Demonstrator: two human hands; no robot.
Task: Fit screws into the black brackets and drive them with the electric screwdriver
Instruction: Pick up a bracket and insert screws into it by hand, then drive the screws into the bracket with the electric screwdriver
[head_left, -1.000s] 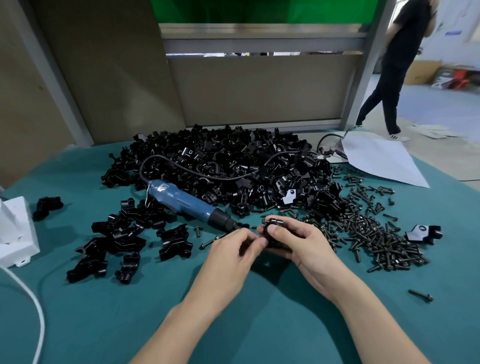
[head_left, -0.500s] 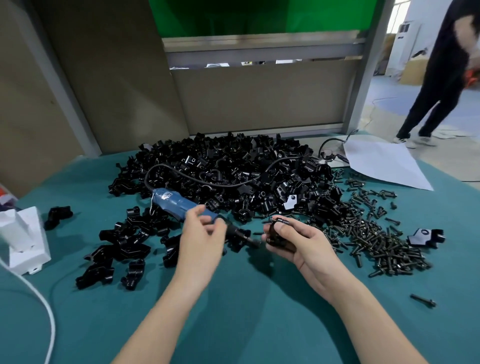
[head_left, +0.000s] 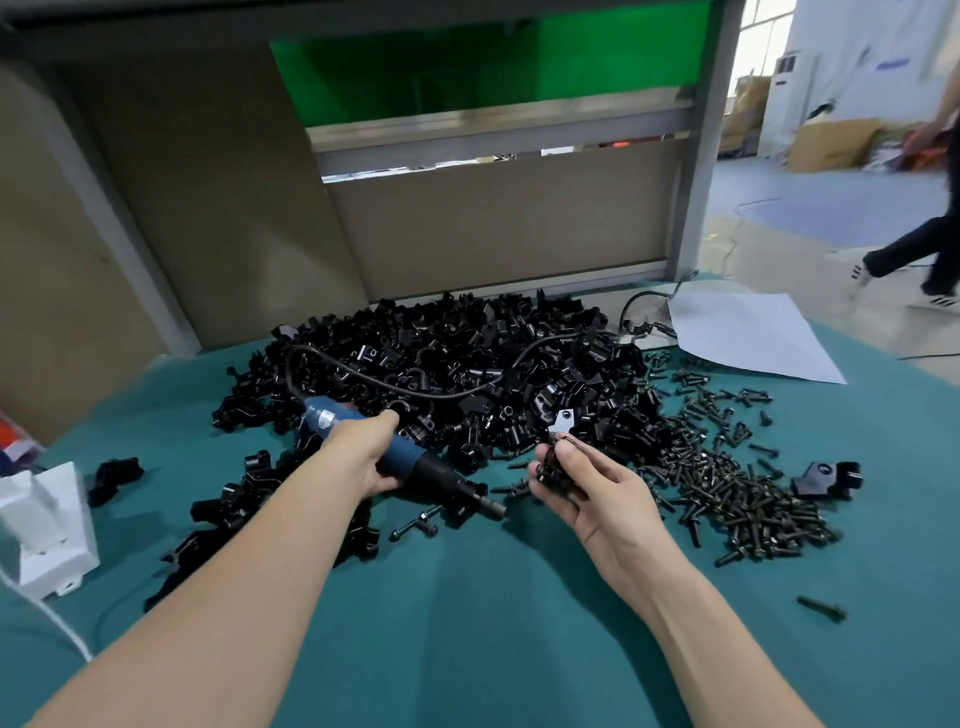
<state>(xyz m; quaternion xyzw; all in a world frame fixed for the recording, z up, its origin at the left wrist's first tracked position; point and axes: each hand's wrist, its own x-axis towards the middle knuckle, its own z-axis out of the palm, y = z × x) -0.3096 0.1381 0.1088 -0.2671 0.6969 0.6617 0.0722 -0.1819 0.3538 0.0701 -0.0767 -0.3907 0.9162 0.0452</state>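
Note:
My left hand (head_left: 367, 453) grips the blue electric screwdriver (head_left: 415, 462) round its body, with the black tip pointing right, just short of my right hand. My right hand (head_left: 587, 483) holds a black bracket (head_left: 555, 470) in curled fingers, a screw standing out of its top. A big heap of black brackets (head_left: 467, 374) fills the middle of the teal table (head_left: 467, 623). A pile of black screws (head_left: 727, 483) lies to the right. The screwdriver's black cable (head_left: 395, 384) loops back over the heap.
Several brackets (head_left: 244, 499) lie in a smaller group under my left forearm. A white plastic part (head_left: 47, 530) sits at the left edge, a white sheet (head_left: 743, 332) at the back right. Loose screws (head_left: 415, 527) and a lone screw (head_left: 821, 608) lie about. A person (head_left: 924, 228) walks past behind.
My left hand left the bracket, moved left to the screwdriver, took hold of it and lifted it toward my right hand. My right hand kept holding the bracket. The person behind walked right.

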